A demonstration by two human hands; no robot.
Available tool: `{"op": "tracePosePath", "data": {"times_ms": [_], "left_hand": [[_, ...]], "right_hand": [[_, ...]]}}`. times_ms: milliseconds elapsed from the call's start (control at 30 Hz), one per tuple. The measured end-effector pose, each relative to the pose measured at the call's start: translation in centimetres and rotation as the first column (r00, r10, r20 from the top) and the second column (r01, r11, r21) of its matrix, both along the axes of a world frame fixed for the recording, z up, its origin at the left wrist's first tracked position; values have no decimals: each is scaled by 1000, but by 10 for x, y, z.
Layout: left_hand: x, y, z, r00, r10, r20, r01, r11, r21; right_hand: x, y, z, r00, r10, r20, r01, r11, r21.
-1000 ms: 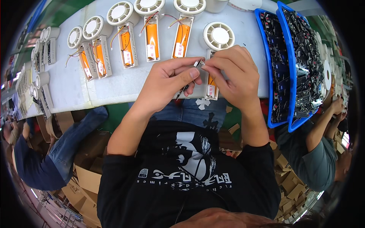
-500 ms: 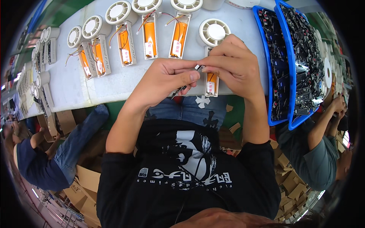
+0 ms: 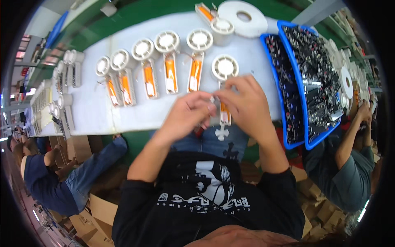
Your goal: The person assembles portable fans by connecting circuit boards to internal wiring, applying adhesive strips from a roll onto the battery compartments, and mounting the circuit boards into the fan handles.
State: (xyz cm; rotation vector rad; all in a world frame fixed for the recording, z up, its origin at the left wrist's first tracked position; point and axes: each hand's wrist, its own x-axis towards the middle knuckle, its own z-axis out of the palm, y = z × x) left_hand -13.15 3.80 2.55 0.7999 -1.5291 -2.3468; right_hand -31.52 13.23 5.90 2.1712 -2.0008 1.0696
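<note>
My left hand (image 3: 186,113) and my right hand (image 3: 248,108) meet over the table's near edge, fingertips almost touching. Between them shows a small white plug (image 3: 212,99), pinched by my right thumb and fingers. The curled left fingers hold a small dark circuit board, mostly covered and blurred now; its dark strip showed more plainly earlier. Just behind my hands lies a white handheld fan (image 3: 225,67), its opened handle holding an orange battery (image 3: 224,117). My right hand hides part of that handle.
Several similar fans with orange batteries (image 3: 170,74) lie in a row to the left. Two blue trays (image 3: 283,129) of small dark boards stand at the right. A white roll (image 3: 257,22) lies at the back. People sit on both sides; cardboard boxes (image 3: 101,208) are below.
The view has shifted, so the table and fans appear lower. My hands stay together near the same fan, with the white plug still between the fingertips.
</note>
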Motion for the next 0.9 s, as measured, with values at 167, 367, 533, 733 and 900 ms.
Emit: {"op": "tracePosePath", "data": {"times_ms": [167,367,533,733,900], "left_hand": [[-6,34,41,999,50,9,-45,952,-302],[-24,15,64,984,-132,117,172,567,-806],[-65,-46,41,995,-100,0,-17,-173,-985],[-63,-53,32,969,-171,179,192,64,-979],[-56,-49,33,979,-166,116,130,79,-988]], "right_hand": [[32,47,47,924,-333,186,254,901,352],[21,57,42,948,-310,77,267,901,343],[-10,50,12,944,-317,-90,328,870,368],[-18,39,41,865,-314,392,-38,738,674],[-7,39,26,906,-234,353,86,917,389]]}}
